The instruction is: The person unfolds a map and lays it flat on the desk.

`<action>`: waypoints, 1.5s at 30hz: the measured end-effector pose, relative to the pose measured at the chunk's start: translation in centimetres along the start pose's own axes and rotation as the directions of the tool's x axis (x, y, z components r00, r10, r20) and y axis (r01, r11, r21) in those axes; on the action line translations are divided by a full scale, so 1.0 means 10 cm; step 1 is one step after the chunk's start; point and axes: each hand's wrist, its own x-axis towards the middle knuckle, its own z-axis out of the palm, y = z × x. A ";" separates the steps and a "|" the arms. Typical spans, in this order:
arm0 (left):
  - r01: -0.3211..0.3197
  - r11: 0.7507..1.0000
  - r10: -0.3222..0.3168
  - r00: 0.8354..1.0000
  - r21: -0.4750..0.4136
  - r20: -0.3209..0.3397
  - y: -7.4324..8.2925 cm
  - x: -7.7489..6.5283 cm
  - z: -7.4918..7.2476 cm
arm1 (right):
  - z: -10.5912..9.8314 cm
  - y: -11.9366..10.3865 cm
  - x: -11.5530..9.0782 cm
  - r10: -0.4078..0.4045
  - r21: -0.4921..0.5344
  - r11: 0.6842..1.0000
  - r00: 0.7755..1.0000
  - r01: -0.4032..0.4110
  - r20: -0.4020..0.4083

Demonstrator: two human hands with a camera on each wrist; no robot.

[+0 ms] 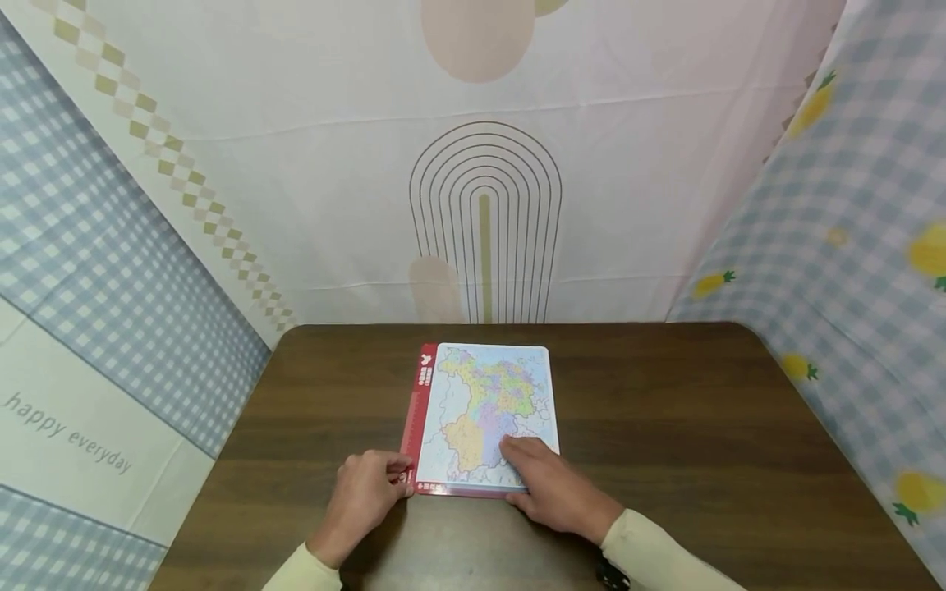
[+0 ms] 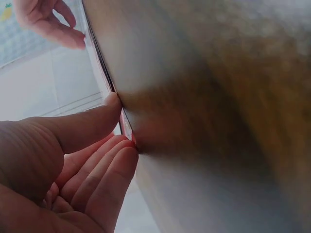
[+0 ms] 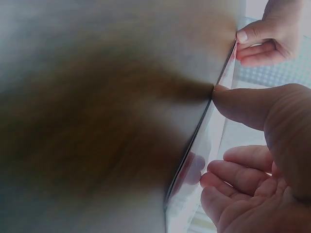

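Note:
A thin, flat map board [image 1: 473, 419] lies on the table, a coloured map printed on white with a red strip down its left side. At its near left corner, my left hand [image 1: 367, 491] pinches the edge between thumb and fingers. My right hand [image 1: 557, 491] lies over the near right part, its fingers extended across the map and its thumb at the near edge. In the right wrist view, the thumb [image 3: 243, 104] meets the board's edge while the fingers reach over its glossy face. The left thumb [image 2: 90, 126] touches the same near edge in the left wrist view.
The dark wooden table [image 1: 665, 410] has rounded far corners. A pale patterned cloth [image 1: 355, 205] hangs behind it, with blue checked cloths [image 1: 850, 271] along both sides. Light sleeves cover both forearms, and a dark band [image 1: 612, 574] shows by the right wrist.

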 end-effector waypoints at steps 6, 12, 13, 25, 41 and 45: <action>0.040 0.998 -0.040 0.999 -0.048 0.009 -0.01 0.03 -0.02 | 0.04 -0.12 0.18 -0.034 -0.018 0.999 0.999 0.034 0.018; 0.022 0.999 -0.021 1.000 -0.041 0.012 -0.03 0.03 -0.01 | 0.11 -0.26 0.32 -0.076 -0.049 0.996 0.996 0.078 0.035; 0.014 0.999 -0.013 1.000 -0.037 0.010 -0.04 0.02 -0.01 | 0.12 -0.29 0.34 -0.083 -0.058 0.995 0.996 0.085 0.036; -0.041 0.999 0.041 0.999 -0.003 0.007 -0.04 0.00 -0.02 | 0.24 -0.45 0.53 -0.116 -0.167 0.978 0.991 0.125 0.060; 0.014 1.000 -0.013 0.999 -0.028 0.040 -0.04 0.04 -0.04 | 0.25 -0.53 0.49 -0.174 -0.412 0.888 0.978 0.206 0.113; 0.010 1.000 -0.009 0.999 -0.026 0.048 -0.05 0.04 -0.04 | 0.21 -0.54 0.43 -0.180 -0.444 0.873 0.980 0.201 0.090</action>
